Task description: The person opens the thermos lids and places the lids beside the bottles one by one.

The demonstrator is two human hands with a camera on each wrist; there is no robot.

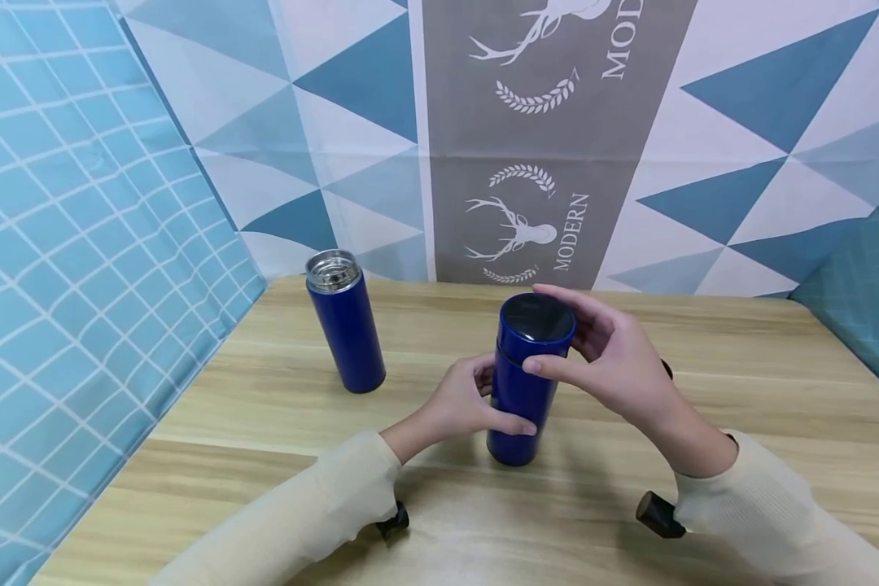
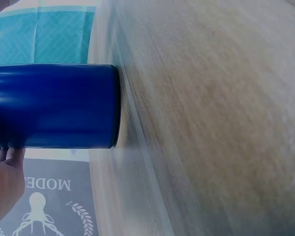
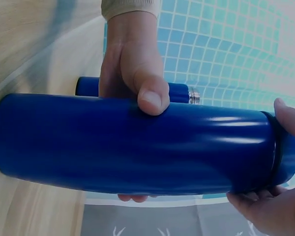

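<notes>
A dark blue bottle (image 1: 523,391) with a glossy black-topped lid (image 1: 536,317) stands upright on the wooden table. My left hand (image 1: 469,399) grips its body around the middle, thumb across the near side. The right hand (image 1: 618,358) holds the lid at its rim, with the thumb in front and the fingers around the back. In the right wrist view a thin dark seam shows between the lid (image 3: 289,157) and the body (image 3: 113,142). The left wrist view has the lower part of the bottle (image 2: 54,105), its base at the tabletop.
A second blue bottle (image 1: 346,325), lidless with a silver threaded mouth, stands to the left and farther back. Behind the wooden table (image 1: 278,391) hangs a patterned cloth (image 1: 505,130). Blue checked cloth (image 1: 80,268) covers the left side.
</notes>
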